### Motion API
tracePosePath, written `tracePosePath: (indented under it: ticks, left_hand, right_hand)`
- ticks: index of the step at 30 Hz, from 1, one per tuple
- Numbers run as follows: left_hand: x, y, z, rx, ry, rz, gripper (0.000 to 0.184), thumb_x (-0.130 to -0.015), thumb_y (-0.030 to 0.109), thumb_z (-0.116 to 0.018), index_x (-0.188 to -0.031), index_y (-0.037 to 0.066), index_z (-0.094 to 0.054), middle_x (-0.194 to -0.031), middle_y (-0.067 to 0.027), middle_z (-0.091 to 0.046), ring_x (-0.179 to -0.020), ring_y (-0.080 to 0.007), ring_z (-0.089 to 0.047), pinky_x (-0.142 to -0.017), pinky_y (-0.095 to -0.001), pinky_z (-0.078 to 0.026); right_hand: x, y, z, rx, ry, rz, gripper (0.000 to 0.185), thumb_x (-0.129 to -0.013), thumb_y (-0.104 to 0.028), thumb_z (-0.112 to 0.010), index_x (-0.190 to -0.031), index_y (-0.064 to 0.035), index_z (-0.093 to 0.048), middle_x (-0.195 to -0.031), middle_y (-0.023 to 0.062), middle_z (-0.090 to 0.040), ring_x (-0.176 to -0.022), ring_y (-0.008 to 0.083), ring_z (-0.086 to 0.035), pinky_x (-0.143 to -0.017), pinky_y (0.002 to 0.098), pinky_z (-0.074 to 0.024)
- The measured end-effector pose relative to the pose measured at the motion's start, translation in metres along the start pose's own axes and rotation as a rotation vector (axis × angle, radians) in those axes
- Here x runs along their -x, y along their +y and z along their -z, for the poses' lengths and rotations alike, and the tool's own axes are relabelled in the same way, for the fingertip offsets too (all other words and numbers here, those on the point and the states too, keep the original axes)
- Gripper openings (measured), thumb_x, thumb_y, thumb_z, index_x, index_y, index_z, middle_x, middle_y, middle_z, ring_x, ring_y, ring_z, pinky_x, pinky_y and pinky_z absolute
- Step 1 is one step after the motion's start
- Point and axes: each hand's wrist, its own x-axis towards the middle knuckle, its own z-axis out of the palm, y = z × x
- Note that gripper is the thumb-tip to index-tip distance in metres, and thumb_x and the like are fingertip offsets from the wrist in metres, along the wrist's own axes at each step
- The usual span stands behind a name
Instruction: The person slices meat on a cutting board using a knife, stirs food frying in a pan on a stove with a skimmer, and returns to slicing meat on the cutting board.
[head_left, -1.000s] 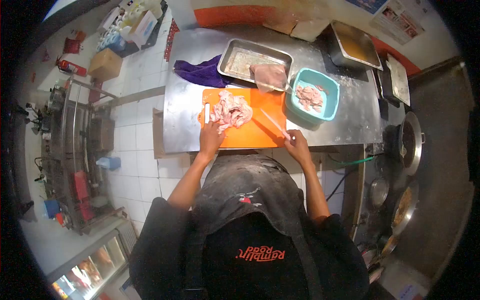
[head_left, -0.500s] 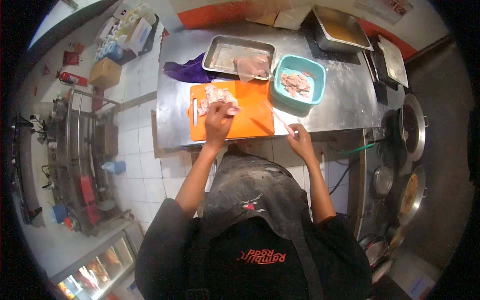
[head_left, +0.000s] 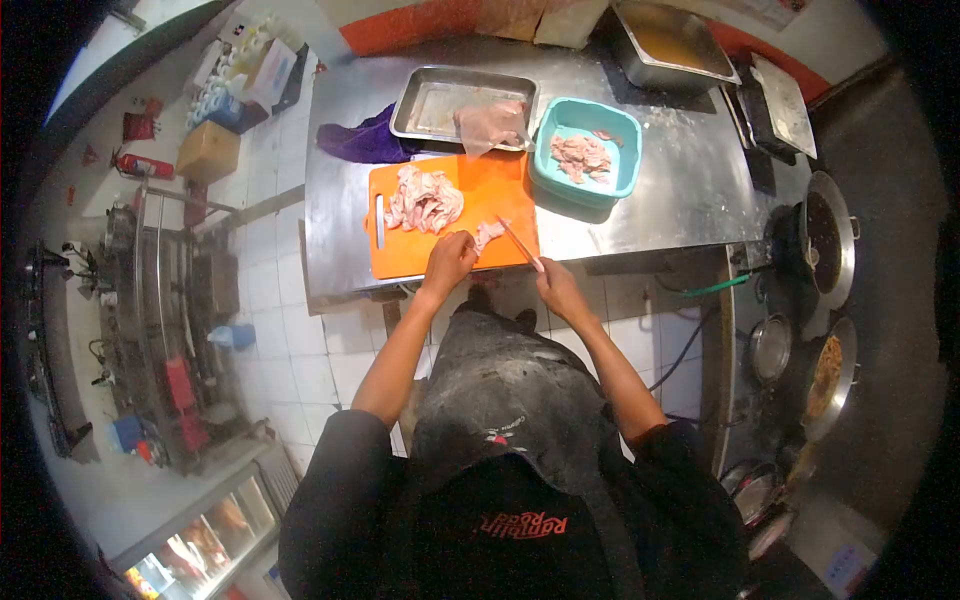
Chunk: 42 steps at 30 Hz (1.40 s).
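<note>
My right hand [head_left: 560, 288] is wrapped around the handle of a knife [head_left: 517, 241], whose blade slants up and left over the orange cutting board [head_left: 400, 258]. The blade's tip is beside a small piece of raw chicken [head_left: 489, 234] near the board's right front. At that piece's left end, the bent fingers of my left hand [head_left: 453, 258] press together and hold it. A heap of raw chicken pieces [head_left: 425, 198] lies on the board's left half. Beyond the board's right corner stands a turquoise tub [head_left: 632, 165] with cut chicken pieces [head_left: 582, 158] inside.
Behind the board a metal tray [head_left: 425, 110] holds more raw meat under what looks like a plastic bag [head_left: 490, 125]. A purple cloth [head_left: 360, 138] lies left of it. A deep steel pan [head_left: 690, 75] stands at the back right; woks [head_left: 828, 245] are along the right side.
My left hand moved from over the heap toward the board's front, bringing a chicken piece down near the right. My right hand brought the knife left, over the board to that piece.
</note>
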Motion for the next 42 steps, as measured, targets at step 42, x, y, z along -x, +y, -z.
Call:
tracePosePath:
  ticks: [42]
  left_hand:
    - [-0.050, 0.027, 0.093, 0.139, -0.180, -0.030, 0.014, -0.088, 0.004, -0.062, -0.101, -0.002, -0.061, -0.098, -0.0168, -0.062, -0.090, -0.0374, -0.065, -0.078, -0.0438, -0.052]
  right_hand:
    - [0.021, -0.008, -0.004, -0.030, 0.133, -0.219, 0.034, -0.096, -0.016, -0.056, -0.125, -0.0018, -0.065, -0.105, 0.0217, -0.069, -0.094, 0.0384, -0.068, -0.083, 0.0440, -0.0531]
